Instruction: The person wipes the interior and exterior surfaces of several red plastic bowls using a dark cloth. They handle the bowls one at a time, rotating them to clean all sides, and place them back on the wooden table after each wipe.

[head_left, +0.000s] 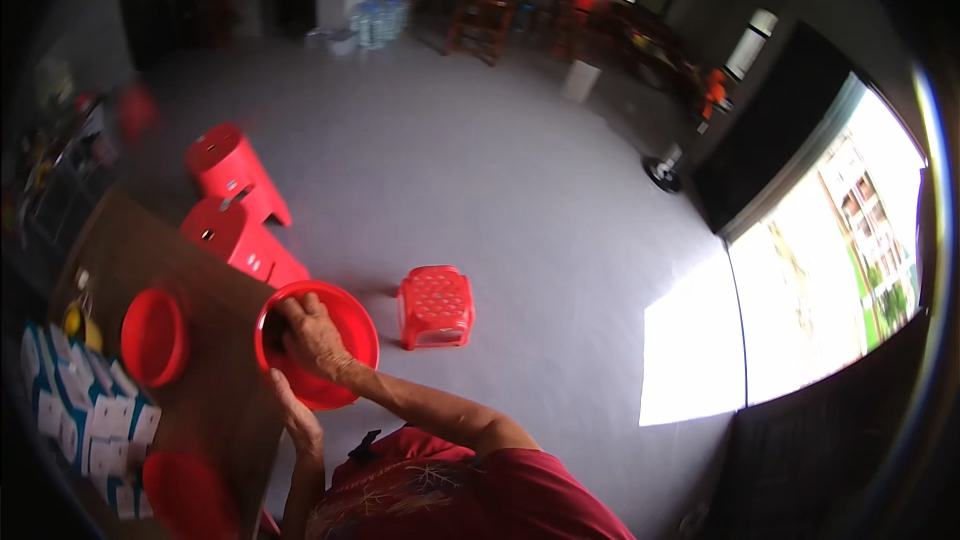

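Left hand (298, 418), fingers extended, rests against near side of red basin (355, 340), which overhangs table's (222, 380) right edge. Right hand (312, 336) reaches inside, can't tell if pinching. Off-centre push could tip basin.

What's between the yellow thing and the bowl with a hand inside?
In the head view, another red bowl sits on the table between the yellow thing and the held bowl.

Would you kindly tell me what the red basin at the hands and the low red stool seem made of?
Red basin: probably plastic, smooth and slightly shiny, by its even colour and round rim. Low stool: likely moulded plastic, faintly glossy, with patterned holes in its seat.
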`<state>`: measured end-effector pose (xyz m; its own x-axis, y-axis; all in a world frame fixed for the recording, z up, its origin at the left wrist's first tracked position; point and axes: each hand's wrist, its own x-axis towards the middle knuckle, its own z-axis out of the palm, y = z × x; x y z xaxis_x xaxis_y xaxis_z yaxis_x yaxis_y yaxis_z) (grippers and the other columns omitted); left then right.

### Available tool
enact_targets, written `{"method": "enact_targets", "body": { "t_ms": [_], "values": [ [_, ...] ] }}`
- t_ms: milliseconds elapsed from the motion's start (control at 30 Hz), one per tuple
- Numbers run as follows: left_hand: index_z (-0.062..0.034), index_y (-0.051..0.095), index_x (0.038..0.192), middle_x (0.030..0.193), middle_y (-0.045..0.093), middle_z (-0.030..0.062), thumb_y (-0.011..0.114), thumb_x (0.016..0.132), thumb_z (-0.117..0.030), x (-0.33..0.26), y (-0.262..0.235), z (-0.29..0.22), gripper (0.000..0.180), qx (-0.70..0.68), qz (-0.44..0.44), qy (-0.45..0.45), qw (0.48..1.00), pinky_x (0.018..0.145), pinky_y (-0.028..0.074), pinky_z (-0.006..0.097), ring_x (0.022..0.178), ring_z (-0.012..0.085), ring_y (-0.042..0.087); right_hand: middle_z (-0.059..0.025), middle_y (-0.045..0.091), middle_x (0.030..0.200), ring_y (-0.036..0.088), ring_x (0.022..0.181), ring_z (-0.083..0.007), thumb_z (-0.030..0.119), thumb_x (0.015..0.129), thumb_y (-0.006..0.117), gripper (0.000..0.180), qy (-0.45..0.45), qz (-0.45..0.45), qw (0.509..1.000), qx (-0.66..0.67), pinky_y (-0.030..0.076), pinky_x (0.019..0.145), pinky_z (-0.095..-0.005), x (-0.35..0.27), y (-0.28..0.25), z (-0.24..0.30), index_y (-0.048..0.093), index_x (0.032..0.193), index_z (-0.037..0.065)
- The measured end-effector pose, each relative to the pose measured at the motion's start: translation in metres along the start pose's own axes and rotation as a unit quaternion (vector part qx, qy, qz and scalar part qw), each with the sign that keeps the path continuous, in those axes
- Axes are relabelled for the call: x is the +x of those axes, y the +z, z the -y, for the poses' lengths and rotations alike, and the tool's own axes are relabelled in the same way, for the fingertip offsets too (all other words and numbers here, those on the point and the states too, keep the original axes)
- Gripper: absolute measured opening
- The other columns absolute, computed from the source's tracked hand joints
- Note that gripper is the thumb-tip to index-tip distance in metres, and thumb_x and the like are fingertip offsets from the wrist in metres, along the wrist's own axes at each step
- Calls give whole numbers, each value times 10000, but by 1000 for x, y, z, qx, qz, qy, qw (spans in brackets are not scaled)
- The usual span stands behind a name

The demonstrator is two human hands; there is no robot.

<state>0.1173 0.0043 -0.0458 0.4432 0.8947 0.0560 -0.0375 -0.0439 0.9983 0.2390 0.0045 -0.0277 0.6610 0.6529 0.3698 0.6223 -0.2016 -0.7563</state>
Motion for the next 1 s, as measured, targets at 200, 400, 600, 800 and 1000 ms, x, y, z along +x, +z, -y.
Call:
{"method": "enact_targets", "body": {
  "t_ms": [200,400,600,800,1000],
  "values": [
    [34,310,1401,1471,281,194,316,998,-399,34,14,22,592,-291,268,-81,915,1104,247,348,1353,245,293,-144,526,1072,522,982,-339,111,770,587,236,-116,198,972,40,459,803,-426,-34,-63,-3,625,1002,104],
    [60,379,1353,1381,409,203,367,983,-393,55,6,97,585,52,186,130,972,1050,313,386,1259,280,402,-143,560,1050,577,918,-330,155,747,602,207,-112,335,854,-382,479,650,-436,-76,-108,-32,668,914,53],
    [93,437,1295,1309,476,236,412,975,-339,19,46,7,538,45,252,109,961,1009,366,380,1194,311,474,-139,505,1094,476,893,-273,226,701,601,232,-83,73,871,-479,384,620,-321,-67,-145,-41,681,853,71],
    [109,506,1222,1234,548,230,391,991,-268,18,58,11,458,70,203,206,955,961,404,373,1097,276,543,-179,505,1093,495,1026,-335,178,733,609,239,69,156,918,-358,489,715,-405,-108,-109,-41,638,948,78],
    [93,391,1330,1388,398,228,359,1000,-304,66,17,117,517,77,269,306,910,1059,306,367,1270,273,398,-97,597,883,599,856,-205,110,852,559,182,90,106,973,186,514,728,-322,-81,-98,-13,583,1010,25]
  ]
}}
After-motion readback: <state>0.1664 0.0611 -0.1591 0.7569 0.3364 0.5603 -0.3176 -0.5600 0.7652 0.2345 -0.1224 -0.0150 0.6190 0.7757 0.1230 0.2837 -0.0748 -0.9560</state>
